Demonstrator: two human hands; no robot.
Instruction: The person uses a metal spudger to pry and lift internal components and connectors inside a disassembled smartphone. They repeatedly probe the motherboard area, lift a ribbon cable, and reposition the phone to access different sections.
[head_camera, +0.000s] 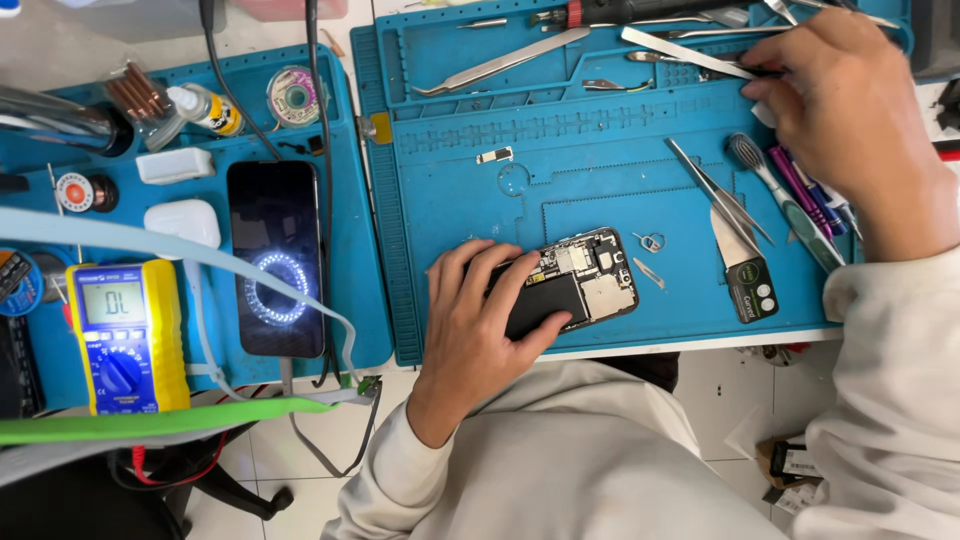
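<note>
Opened phone (575, 285) lies w/ its back off on the blue work mat (590, 170), near the mat's front edge, roughly centre of my view, tilted a bit, boards and black battery showing. My left hand (480, 320) sits on its left end: fingers (505, 275) curl over the top-left of the frame, thumb under the near edge, so the phone's pinched there and its right half sticks out bare past the fingertips. Just right of the phone, apart from it: a small ring-shaped part (650, 241) and a thin metal sliver (648, 272). Further right a black pry card (748, 280) and crossed tweezers (718, 200), then a brush-tipped tool (785, 200).

My right hand (850, 110) is up at the mat's far right corner, well apart from the phone, fingers closed on a flat metal spudger (680, 52) at its near end.

Left of the mat, on a second blue mat (350, 260): a dark phone (276, 258) w/ a ring light reflected in the glass, a white earbud case (182, 222), a yellow multimeter (125, 335). All on the white bench (700, 345).
</note>
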